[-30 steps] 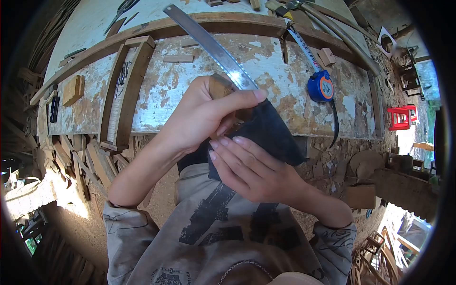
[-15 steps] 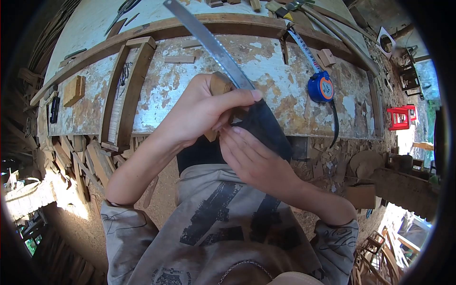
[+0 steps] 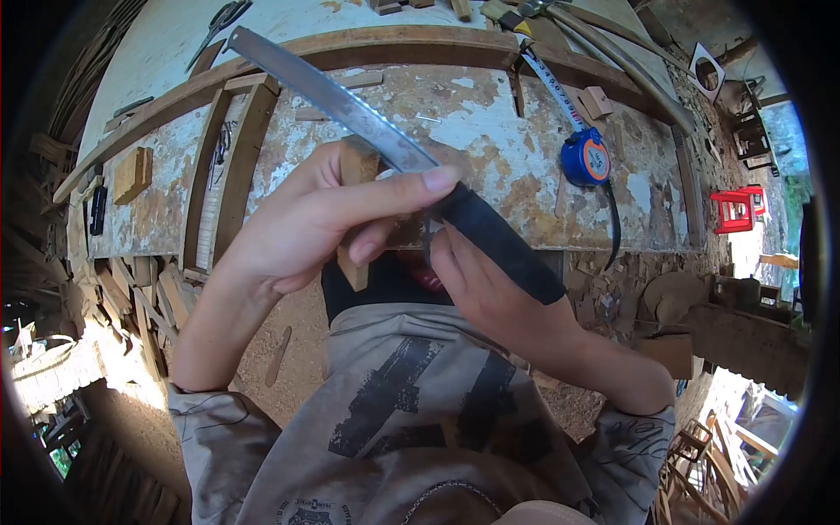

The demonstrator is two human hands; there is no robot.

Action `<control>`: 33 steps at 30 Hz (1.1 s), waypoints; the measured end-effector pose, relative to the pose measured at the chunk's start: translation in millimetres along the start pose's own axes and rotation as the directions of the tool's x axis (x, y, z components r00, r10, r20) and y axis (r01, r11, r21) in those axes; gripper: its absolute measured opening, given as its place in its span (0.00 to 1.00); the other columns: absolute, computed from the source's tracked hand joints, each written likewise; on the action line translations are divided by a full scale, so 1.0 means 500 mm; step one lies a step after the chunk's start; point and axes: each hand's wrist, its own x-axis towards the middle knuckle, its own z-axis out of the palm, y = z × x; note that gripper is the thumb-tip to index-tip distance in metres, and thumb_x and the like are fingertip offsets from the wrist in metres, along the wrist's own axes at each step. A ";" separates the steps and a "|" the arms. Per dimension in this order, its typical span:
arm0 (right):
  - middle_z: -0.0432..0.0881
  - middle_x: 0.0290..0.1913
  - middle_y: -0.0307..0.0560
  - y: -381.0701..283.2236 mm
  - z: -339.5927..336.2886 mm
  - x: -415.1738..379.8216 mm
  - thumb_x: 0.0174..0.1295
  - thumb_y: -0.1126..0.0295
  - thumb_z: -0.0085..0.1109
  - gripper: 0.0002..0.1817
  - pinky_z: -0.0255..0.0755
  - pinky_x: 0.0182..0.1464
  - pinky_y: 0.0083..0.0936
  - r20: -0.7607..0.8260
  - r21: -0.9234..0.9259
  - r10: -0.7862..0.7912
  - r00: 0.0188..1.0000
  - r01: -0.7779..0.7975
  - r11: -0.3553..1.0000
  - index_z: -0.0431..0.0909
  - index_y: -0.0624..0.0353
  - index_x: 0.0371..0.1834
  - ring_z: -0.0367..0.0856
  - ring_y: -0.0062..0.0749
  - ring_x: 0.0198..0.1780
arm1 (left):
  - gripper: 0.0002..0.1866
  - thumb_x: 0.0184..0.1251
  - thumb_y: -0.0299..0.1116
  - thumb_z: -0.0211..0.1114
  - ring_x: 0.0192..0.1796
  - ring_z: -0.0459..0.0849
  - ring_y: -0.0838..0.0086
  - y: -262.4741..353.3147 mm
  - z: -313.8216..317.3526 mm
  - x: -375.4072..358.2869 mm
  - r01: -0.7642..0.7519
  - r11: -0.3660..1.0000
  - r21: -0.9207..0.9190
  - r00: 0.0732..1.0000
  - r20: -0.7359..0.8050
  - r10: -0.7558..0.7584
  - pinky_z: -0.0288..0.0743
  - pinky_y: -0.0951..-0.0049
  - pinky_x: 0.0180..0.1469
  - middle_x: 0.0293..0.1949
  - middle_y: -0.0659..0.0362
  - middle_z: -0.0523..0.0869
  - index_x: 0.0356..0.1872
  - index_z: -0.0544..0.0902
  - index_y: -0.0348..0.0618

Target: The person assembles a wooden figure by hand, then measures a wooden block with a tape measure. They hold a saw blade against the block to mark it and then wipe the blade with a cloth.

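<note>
Head view: workbench (image 3: 486,131), worn and patchy, spreads out beyond the fingers of both hands.
Long rail (image 3: 376,51): crosses the workbench on the far side of the fingers.
Wooden frame (image 3: 241,166): narrow, off to the left of the left fingers.
Saw (image 3: 398,150): up in the hands, above the workbench's near edge. Long axis slanted: blade (image 3: 332,98) reaches away and leftward from the left thumb; black handle (image 3: 507,249) slopes back toward the body and rightward from that same thumb.
Saw against hands: the main relation. Left thumb sits where blade meets handle; right fingers lie beneath the handle. Right hand is nearer the handle's free end, left hand nearer the blade.
Left hand (image 3: 319,206): closed round a stick of wood, thumb laid across the saw.
Right hand (image 3: 486,289): under the black handle, fingers bent and partly hidden by it; cannot tell whether they grip it or only lie against it.
Wood piece (image 3: 357,168): in the left palm, ends showing above and below the fingers; long axis roughly toward the body, at an angle to the saw.
Tape measure (image 3: 584,159): on the workbench, beyond and right of the right fingers, well apart, strip drawn out.
</note>
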 end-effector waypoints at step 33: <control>0.71 0.75 0.67 0.010 0.046 0.006 0.75 0.31 0.43 0.53 0.65 0.77 0.51 0.344 0.072 0.109 0.932 0.090 -0.993 0.54 0.75 0.80 0.74 0.52 0.74 | 0.14 0.76 0.39 0.70 0.12 0.66 0.87 -0.055 0.001 -0.024 -0.203 0.979 0.032 0.970 -0.133 0.206 0.54 0.80 0.18 0.12 0.70 0.73 0.32 0.87 0.40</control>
